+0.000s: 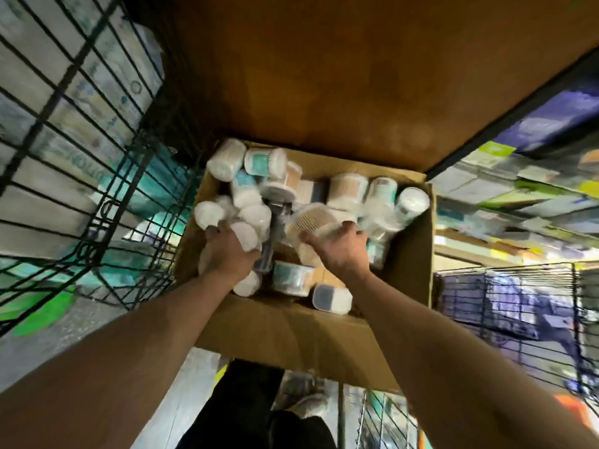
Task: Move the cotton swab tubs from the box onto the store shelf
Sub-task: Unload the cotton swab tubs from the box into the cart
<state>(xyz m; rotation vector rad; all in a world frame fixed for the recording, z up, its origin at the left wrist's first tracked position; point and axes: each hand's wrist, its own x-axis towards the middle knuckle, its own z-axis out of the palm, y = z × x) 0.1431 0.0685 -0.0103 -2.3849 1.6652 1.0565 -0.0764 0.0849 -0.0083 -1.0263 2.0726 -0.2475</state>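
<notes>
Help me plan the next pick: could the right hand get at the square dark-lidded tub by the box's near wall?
Probably yes: the square tub lies uncovered on top, close to the right hand. But that hand is full, gripping a swab tub, so it would need emptying first.

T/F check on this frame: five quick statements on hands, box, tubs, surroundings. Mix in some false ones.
1. The left hand and right hand both reach into the box. True.
2. The box is nearly empty. False: many tubs lie jumbled in it.
3. The right hand grips a brown-stick tub. True.
4. The left hand hangs idle outside the box. False: it grips a white tub inside the box.
5. A wire rack stands left of the box. True.
</notes>
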